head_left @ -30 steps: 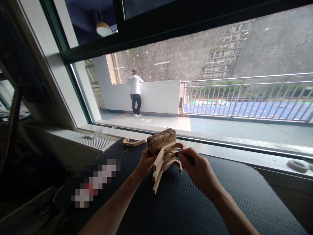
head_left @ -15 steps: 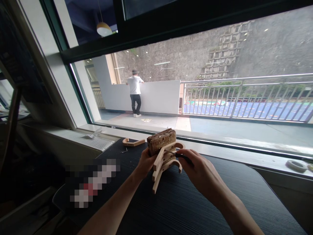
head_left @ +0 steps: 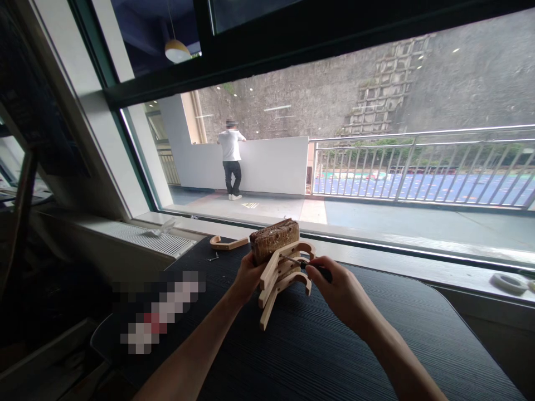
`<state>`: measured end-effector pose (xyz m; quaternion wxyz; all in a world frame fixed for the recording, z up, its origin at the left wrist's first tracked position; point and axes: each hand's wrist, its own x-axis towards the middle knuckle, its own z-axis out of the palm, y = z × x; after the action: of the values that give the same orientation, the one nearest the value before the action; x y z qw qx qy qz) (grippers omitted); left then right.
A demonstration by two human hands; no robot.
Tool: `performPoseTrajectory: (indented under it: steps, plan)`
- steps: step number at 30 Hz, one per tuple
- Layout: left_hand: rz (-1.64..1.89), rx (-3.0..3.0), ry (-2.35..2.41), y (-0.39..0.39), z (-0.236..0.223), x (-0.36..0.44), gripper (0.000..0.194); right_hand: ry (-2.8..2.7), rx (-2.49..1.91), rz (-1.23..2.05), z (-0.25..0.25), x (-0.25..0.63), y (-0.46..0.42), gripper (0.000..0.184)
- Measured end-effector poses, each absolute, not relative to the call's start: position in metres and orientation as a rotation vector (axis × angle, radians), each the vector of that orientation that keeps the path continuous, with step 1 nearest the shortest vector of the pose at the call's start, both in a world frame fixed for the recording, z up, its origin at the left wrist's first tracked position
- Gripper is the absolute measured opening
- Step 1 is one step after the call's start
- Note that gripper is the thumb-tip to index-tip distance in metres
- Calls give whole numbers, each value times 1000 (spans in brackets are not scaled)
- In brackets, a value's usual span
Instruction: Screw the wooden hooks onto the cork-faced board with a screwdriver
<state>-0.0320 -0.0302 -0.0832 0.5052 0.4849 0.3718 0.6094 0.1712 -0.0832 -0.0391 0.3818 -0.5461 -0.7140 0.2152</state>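
Observation:
My left hand [head_left: 247,278] grips a rough brown wooden block [head_left: 273,242] from its left side, above the dark table [head_left: 368,345]. Pale wooden hooks [head_left: 271,270], curved at one end, sit in a row against the block's near face. In my right hand [head_left: 339,284] is a screwdriver [head_left: 322,272] with a black handle, its thin shaft pointing left. The tip meets the uppermost hook near its bend; whether it sits in a screw head is too small to tell. My left fingers are partly hidden behind the block and hooks.
A loose wooden hook [head_left: 229,244] lies at the table's far edge, with small screws [head_left: 213,257] near it. Beyond the window a person [head_left: 231,150] stands at a white wall. A tape roll [head_left: 507,283] rests on the sill at right.
The block and hooks have shifted very slightly left. My right hand has turned a little around the screwdriver handle, and its fingers sit differently. Both holds continue.

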Motion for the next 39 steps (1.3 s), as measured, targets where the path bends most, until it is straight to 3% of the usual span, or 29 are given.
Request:
performPoseTrajectory:
  steps: [3, 9, 13, 21, 27, 32, 36, 39]
  plan:
    - [1460, 1178, 889, -30, -84, -32, 34, -1927, -1467, 255, -34, 169, -90, 27]
    - [1475, 1175, 885, -32, -83, -31, 31, -2160, -1181, -76, -28, 164, -99, 22]
    - [1477, 1170, 890, -33, -82, -31, 34, -2087, -1169, 18, -34, 162, -96, 20]
    - [1477, 1160, 895, -34, -80, -30, 34, -1635, -1185, 723, -41, 165, -82, 25]
    - [1478, 1152, 887, -30, -82, -32, 31, -1883, -1418, 226, -37, 161, -92, 28]
    - [1484, 1144, 881, -32, -80, -30, 31, -2068, -1230, -100, -33, 160, -100, 19]
    - [1482, 1145, 884, -34, -78, -29, 31, -2033, -1200, -28, -36, 159, -97, 16]
    - [1480, 1146, 893, -35, -78, -29, 34, -1858, -1247, 280, -39, 158, -90, 17]
